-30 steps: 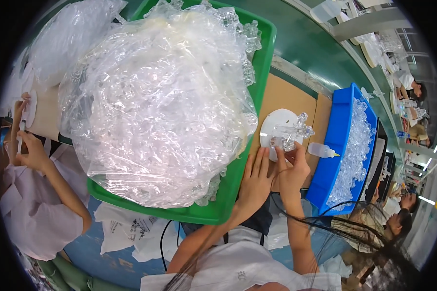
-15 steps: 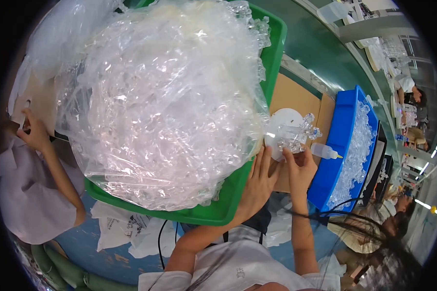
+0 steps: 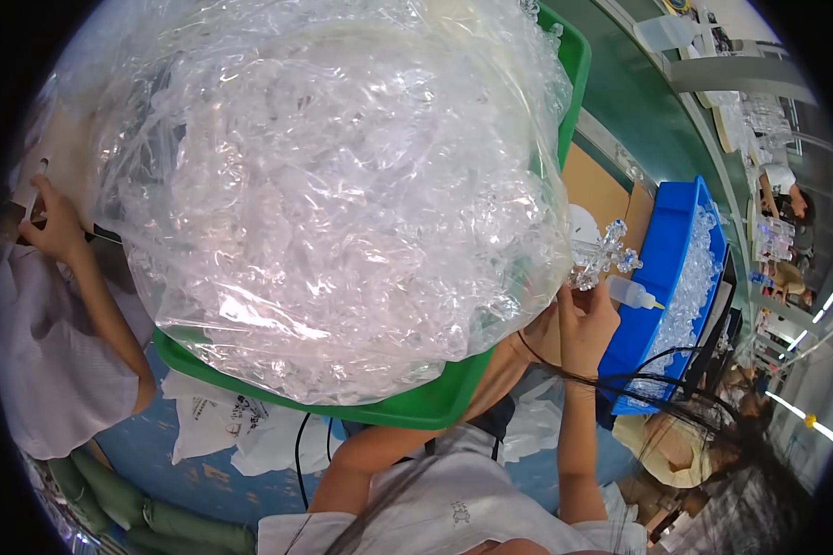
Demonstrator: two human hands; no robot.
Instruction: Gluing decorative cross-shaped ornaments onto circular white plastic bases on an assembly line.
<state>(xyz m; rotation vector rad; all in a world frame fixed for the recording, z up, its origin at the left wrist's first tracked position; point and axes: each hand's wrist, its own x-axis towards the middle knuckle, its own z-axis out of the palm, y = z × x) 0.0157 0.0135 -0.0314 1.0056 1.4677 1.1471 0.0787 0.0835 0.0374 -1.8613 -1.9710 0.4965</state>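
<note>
My right hand [image 3: 588,324] pinches the lower end of a cluster of clear plastic parts [image 3: 606,254] with small round knobs. My left hand [image 3: 504,365] reaches in beside it, its fingers hidden behind the big clear bag [image 3: 342,213]. Behind the plastic cluster a white round disc [image 3: 581,224] is partly in sight. A small translucent squeeze bottle [image 3: 631,293] with a yellow tip lies just right of my right fingers.
The bulging bag, full of clear plastic pieces, fills a green crate [image 3: 453,393]. To the right stands a blue bin [image 3: 646,245] of similar pieces. Cardboard [image 3: 599,180] lies behind the disc. At far left a co-worker's hand [image 3: 60,222] holds a slim white object.
The view has shifted, so the bag covers more of the disc and of my left hand. My right hand keeps its pinch on the clear plastic cluster.
</note>
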